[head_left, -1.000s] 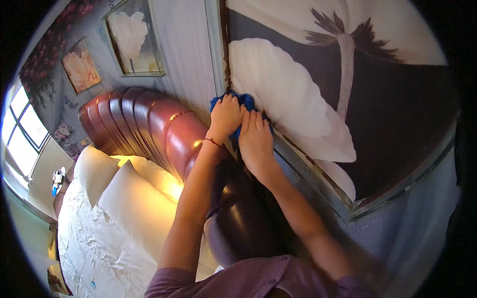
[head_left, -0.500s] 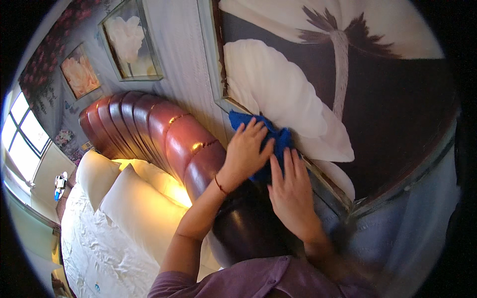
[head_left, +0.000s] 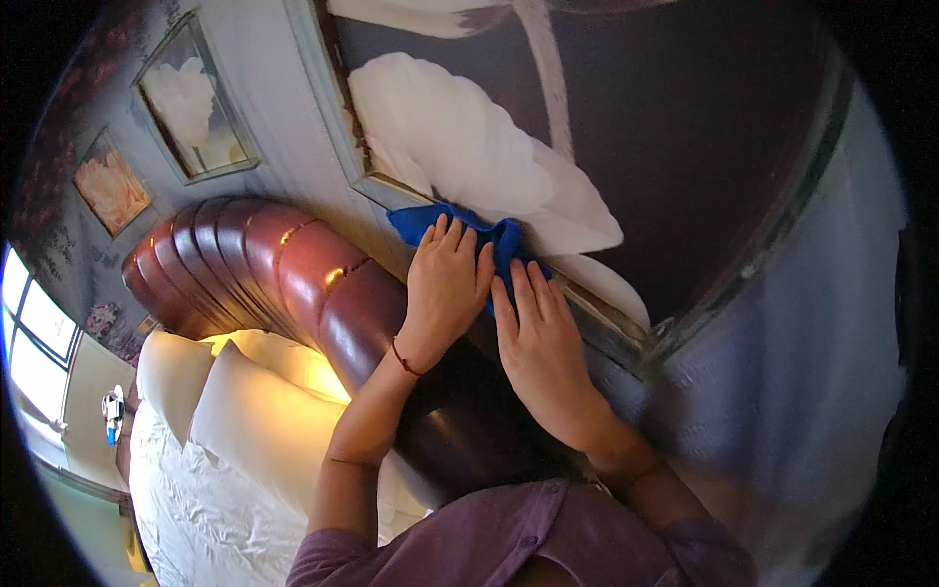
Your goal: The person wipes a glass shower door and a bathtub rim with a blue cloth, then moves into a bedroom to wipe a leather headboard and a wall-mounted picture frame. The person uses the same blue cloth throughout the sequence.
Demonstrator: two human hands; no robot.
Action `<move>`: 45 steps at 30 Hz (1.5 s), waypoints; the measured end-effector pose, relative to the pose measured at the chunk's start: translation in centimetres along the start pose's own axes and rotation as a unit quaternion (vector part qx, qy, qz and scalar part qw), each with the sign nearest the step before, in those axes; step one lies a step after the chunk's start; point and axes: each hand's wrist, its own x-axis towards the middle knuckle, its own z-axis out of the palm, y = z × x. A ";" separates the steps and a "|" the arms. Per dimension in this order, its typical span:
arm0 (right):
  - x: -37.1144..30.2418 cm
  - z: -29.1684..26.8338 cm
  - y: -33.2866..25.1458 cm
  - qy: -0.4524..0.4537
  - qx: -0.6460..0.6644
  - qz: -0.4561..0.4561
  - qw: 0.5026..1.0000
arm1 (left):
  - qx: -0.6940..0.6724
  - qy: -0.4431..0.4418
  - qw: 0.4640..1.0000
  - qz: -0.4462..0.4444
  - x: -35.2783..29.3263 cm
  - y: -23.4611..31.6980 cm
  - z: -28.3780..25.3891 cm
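Note:
A crumpled blue cloth [head_left: 504, 241] lies against the lower edge of a large framed flower picture [head_left: 704, 166]. My left hand [head_left: 445, 284], with a thin dark red band at the wrist, presses on the cloth; its fingers bend slightly over the fabric and the thumb rests beside a bunched fold. Just to its right, my right hand [head_left: 548, 362] reaches up with fingers stretched out, the tips touching the cloth's lower right side by the frame edge. Part of the cloth is hidden under both hands.
Below my forearms curves a padded dark red headboard [head_left: 367, 303]. On the left, a bed with white pillows [head_left: 264, 416] and a rumpled white sheet [head_left: 196, 499] adjoins it. Two smaller framed pictures [head_left: 194, 103] hang farther along the wall, near a bright window [head_left: 37, 342].
The view has shifted, so picture, headboard and hands sit farther left in it. My hands stay at the frame's lower edge on the cloth, with only slight finger movement.

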 end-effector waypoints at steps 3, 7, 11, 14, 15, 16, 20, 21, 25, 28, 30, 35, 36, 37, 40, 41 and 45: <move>-2.2 -1.6 0.6 -0.010 0.010 0.006 1.000 | -0.024 -0.016 0.999 0.031 -0.6 2.4 -0.8; -4.7 -3.3 1.4 -0.009 0.018 0.009 1.000 | -0.046 -0.039 0.997 0.057 -1.3 5.3 -1.5; -6.3 -4.7 1.7 0.016 0.072 0.043 0.996 | -0.092 -0.032 0.991 0.087 -2.2 7.5 -1.9; -7.3 -5.7 2.1 0.103 0.194 0.087 0.972 | -0.160 -0.035 0.981 0.100 -3.0 8.7 -2.5; -7.6 -6.0 2.3 0.133 0.235 0.100 0.958 | -0.200 -0.042 0.974 0.099 -3.3 9.3 -2.7; -8.0 -6.3 2.3 0.132 0.247 0.106 0.954 | -0.223 -0.040 0.969 0.096 -3.6 9.7 -2.8; -9.5 -8.2 2.3 0.171 0.282 0.106 0.938 | -0.366 -0.043 0.928 0.045 -5.4 11.8 -3.5; -9.9 -8.6 2.3 0.177 0.307 0.111 0.929 | -0.406 -0.023 0.913 0.025 -5.9 12.6 -3.7; -10.6 -11.5 2.4 0.245 0.348 0.170 0.889 | -0.403 0.046 0.910 0.089 -5.4 14.2 -4.1; -9.2 -13.1 4.6 0.404 0.188 0.100 0.890 | -0.416 0.089 0.899 0.109 -1.6 16.5 -5.0; -7.1 -14.0 5.3 0.415 0.151 0.095 0.892 | -0.519 0.071 0.848 0.085 1.0 17.9 -4.6; -8.7 -9.9 4.9 0.268 0.289 0.099 0.914 | -0.502 0.111 0.855 0.071 0.5 18.9 -2.9; -10.4 -8.6 4.9 0.252 0.307 0.107 0.911 | -0.476 0.095 0.873 0.047 -1.0 19.0 -2.7; -11.8 -7.7 4.7 0.242 0.308 0.104 0.914 | -0.453 0.064 0.889 0.036 -2.7 18.7 -2.3; -14.5 -5.7 3.7 0.194 0.296 0.136 0.925 | -0.402 -0.008 0.915 -0.004 -5.3 17.9 -1.5; -14.5 -5.2 3.7 0.214 0.281 0.133 0.926 | -0.400 -0.020 0.916 -0.013 -5.3 18.0 -1.5; -11.6 -7.1 4.9 0.270 0.328 0.099 0.900 | -0.430 0.011 0.902 -0.026 -4.1 18.8 -2.8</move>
